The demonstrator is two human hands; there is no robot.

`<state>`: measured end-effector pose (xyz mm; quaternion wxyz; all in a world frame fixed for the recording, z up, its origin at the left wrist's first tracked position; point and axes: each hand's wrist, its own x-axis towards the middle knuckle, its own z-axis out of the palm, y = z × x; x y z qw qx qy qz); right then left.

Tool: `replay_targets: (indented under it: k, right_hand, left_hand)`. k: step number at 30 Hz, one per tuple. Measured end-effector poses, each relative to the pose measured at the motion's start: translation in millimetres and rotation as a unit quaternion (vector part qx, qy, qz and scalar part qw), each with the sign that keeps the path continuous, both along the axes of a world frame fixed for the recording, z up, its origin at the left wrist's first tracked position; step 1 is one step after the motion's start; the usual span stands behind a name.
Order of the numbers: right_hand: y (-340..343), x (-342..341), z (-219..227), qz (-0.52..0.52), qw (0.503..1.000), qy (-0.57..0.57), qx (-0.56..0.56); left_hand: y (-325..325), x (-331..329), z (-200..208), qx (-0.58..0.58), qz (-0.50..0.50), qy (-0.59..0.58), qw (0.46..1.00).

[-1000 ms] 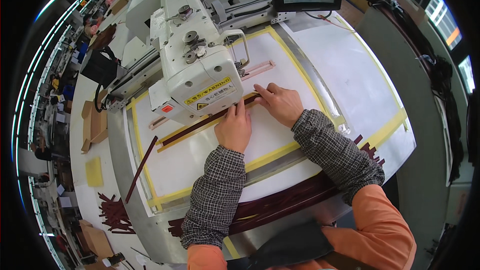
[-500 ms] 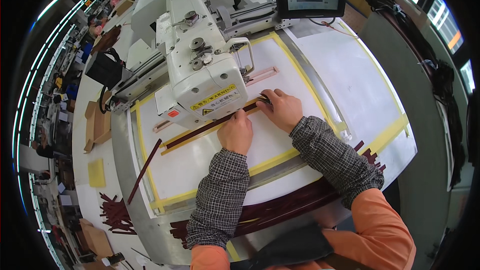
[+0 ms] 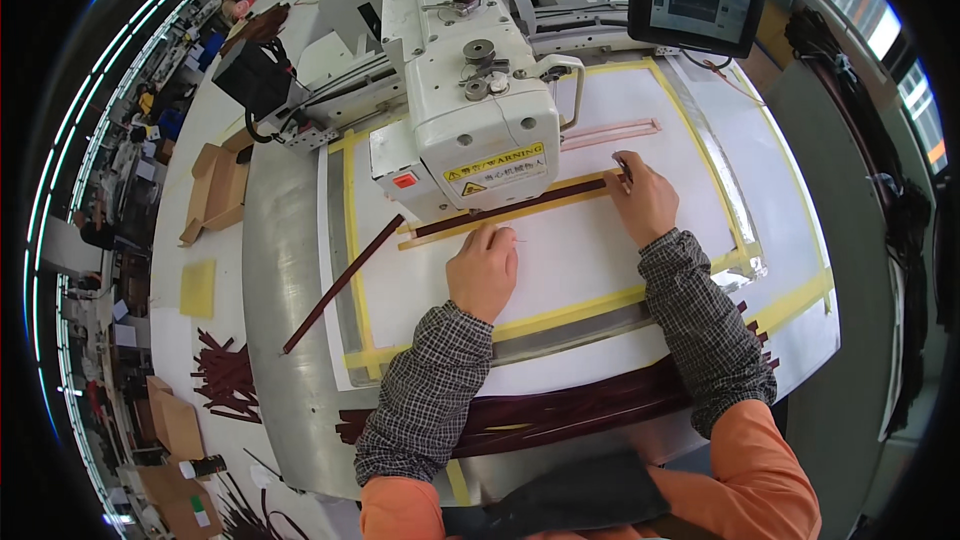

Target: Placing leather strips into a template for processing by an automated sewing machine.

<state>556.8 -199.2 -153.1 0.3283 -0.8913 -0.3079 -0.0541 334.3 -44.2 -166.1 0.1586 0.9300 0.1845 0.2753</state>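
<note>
A narrow maroon strip (image 3: pixel 540 204) lies between yellow tape lines on the white work plate (image 3: pixel 560 285), partly under the head of a large white sewing machine (image 3: pixel 480 135). Near the strip's right end, my right hand (image 3: pixel 645 202) is closed around a small dark metal tool, mostly hidden by the fingers; its exact kind is unclear. My left hand (image 3: pixel 483 275) is closed just on the near side of the strip, fingertips pinched together. Whatever it holds, if anything, is too small to make out. A second maroon strip (image 3: pixel 345 282) slants across the plate's left edge.
A bundle of maroon strips (image 3: pixel 560 412) lies along the near table edge. To the left are a strip pile (image 3: pixel 225 376), a yellow pad (image 3: pixel 198 288) and an open cardboard box (image 3: pixel 218 195). A control screen (image 3: pixel 695 2) stands at the back right.
My hands have drawn apart: the right slid rightward along the strip with the dark tool, the left came back toward me off the strip. The whole view has shifted.
</note>
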Motion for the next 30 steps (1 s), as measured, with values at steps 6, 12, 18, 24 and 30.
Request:
replay_targets:
  k: [6, 12, 18, 24, 30]
  right_hand:
    - [16.8, -26.9, -20.3, 0.162, 0.975, -0.148, 0.021]
    - [25.9, -46.8, -24.4, 0.233, 0.955, -0.182, -0.016]
    - [25.9, -48.2, -22.6, 0.238, 0.952, -0.191, -0.039]
    - [27.0, -47.6, -23.4, 0.238, 0.949, -0.201, -0.046]
    - [25.8, -47.8, -20.3, 0.239, 0.949, -0.203, -0.043]
  left_hand:
    - [2.5, 2.9, -2.5, 0.084, -0.064, -0.029, 0.994]
    - [-1.2, 6.2, -9.3, 0.07, -0.063, -0.027, 0.995]
    - [-2.3, 10.0, -11.6, 0.054, -0.063, -0.013, 0.996]
    - [-3.0, 10.9, -7.6, 0.052, -0.065, -0.009, 0.997]
    - [-0.3, 9.4, -13.1, 0.073, -0.069, 0.012, 0.995]
